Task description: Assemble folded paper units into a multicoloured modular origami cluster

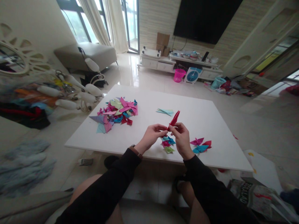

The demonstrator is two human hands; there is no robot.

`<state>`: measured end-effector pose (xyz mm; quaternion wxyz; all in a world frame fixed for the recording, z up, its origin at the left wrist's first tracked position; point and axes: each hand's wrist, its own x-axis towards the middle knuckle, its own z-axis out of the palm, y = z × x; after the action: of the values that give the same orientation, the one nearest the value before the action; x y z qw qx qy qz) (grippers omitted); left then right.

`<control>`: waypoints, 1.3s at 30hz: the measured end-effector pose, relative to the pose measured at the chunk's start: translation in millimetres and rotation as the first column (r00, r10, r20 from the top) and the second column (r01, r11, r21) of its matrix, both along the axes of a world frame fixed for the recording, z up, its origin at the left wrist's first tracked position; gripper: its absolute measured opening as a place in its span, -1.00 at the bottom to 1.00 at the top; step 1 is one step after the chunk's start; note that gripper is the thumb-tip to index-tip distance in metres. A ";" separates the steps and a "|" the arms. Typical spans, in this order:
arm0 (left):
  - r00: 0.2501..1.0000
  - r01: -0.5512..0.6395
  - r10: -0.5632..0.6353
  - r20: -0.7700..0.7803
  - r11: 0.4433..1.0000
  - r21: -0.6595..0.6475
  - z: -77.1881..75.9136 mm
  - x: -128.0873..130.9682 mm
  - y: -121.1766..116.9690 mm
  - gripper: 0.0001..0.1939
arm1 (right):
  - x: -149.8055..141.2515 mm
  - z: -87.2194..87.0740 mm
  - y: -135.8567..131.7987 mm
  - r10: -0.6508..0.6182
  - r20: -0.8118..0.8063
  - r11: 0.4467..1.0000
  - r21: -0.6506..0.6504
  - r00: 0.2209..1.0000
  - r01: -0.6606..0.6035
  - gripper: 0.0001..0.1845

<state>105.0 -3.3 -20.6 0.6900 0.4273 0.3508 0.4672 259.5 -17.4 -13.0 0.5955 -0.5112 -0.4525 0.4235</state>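
A red folded paper piece [174, 119] is held above the white table between both hands. My left hand [153, 134] pinches its lower end with thumb and fingertips. My right hand [181, 138] grips it from the other side, closed around its lower part, while the narrow upper end points up and away. Below and between the hands lie small folded papers [169, 150] in blue, pink and green. Right of my right hand sits a group of pink, red and blue folded pieces [200, 148]. Pale blue-green paper strips [164, 112] lie just beyond the hands.
A heap of many-coloured folded papers [116, 113] covers part of the table's left side. The white table [144, 99] has its near edge close to my forearms. A lamp with several white shades [91, 90] stands left of it. A bag [252, 196] is at lower right.
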 end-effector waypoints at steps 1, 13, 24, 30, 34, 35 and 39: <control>1.000 0.003 -0.003 0.015 1.000 -0.012 -0.1 0.3 0.1 -0.59 | -0.4 1.1 -0.1 0.001 -0.020 1.000 0.001 1.000 -0.001 -0.71; 0.995 -0.035 0.046 0.091 0.992 -0.119 3.3 4.2 2.2 -0.65 | -4.4 7.0 3.6 -0.038 -0.088 0.998 -0.045 0.995 0.034 -0.82; 0.987 -0.102 0.103 -0.126 0.995 0.010 29.1 11.2 20.8 -0.61 | 20.7 19.0 25.3 -0.151 -0.238 0.985 0.050 0.959 0.167 -0.68; 0.968 -0.244 0.245 -0.054 0.969 0.024 29.7 22.6 30.0 -0.55 | 38.4 20.3 32.5 -0.227 -0.251 0.968 0.051 0.941 0.247 -0.68; 0.926 -0.367 0.369 -0.081 0.929 0.045 24.8 24.7 40.0 -0.55 | 41.6 21.3 35.8 -0.217 -0.267 0.969 0.058 0.939 0.241 -0.67; 0.910 -0.403 0.406 -0.085 0.914 0.048 23.9 23.8 42.4 -0.55 | 42.0 21.3 36.3 -0.206 -0.263 0.972 0.060 0.943 0.229 -0.67; 0.886 -0.463 0.463 0.004 0.886 0.017 24.2 21.5 47.3 -0.59 | 42.6 20.7 34.9 -0.171 -0.289 0.979 0.058 0.942 0.196 -0.68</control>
<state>126.5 44.1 3.7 0.5548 0.3373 0.4387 0.6212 302.1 17.5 7.7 0.7121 -0.4595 -0.3309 0.4150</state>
